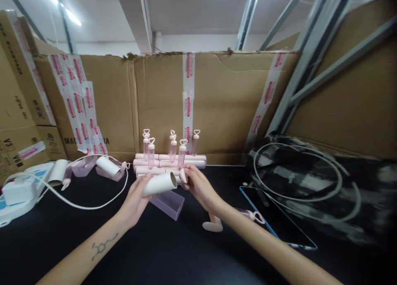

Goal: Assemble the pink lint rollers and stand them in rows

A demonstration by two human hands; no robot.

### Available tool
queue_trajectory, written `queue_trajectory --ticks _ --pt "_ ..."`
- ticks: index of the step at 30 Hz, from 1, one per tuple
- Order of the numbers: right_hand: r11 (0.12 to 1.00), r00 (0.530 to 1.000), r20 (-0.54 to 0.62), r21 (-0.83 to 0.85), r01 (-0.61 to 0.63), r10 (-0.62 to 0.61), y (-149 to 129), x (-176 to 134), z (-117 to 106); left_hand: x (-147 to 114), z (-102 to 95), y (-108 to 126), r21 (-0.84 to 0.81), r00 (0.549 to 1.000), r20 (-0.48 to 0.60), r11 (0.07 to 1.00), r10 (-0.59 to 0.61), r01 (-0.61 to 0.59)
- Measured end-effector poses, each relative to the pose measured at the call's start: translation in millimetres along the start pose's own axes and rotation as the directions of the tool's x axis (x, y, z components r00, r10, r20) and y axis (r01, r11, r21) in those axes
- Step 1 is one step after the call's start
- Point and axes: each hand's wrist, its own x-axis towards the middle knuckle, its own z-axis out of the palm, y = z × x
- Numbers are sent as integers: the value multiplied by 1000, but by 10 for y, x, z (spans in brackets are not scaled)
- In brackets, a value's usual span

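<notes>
My left hand is wrapped round a white cardboard tube, its hollow end facing right. The fingers of my right hand pinch a small pale pink rounded piece, partly covered by them. Just behind those fingertips rises a clear pink tube with a heart-shaped top; whether I touch it I cannot tell. Below the cardboard tube lies an open lavender tray. A pale pink piece with a flat oval end sits under my right wrist, near another heart-topped tube lying down.
Pink cylinders are stacked at the back, with several heart-topped tubes upright there. On the left are a power strip, a white cable, and another cardboard tube in a tray. A tablet and coiled hose lie right.
</notes>
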Motion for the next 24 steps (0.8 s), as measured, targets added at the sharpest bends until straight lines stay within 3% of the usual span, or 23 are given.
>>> queue_trajectory --ticks 3,10,15,17,22,24 --pt "994 997 -51 102 -48 53 18 -108 114 -62 34 -73 44 999 16 998 -50 49" --pt "955 995 -4 280 -95 100 -35 -209 180 -81 45 -76 68 999 16 997 -47 46" --pt "776 950 198 548 -312 243 -78 -266 166 -164 93 -26 123 1000 27 992 -9 6" --pt "732 944 201 595 -331 263 -77 -279 179 -203 114 -13 165 999 28 986 17 -22" --pt "754 960 60 606 -253 274 -231 -208 160 -301 148 42 311 985 168 950 -38 -17" --pt "791 957 115 541 -284 265 -383 -173 40 -313 141 122 346 970 209 937 -125 46"
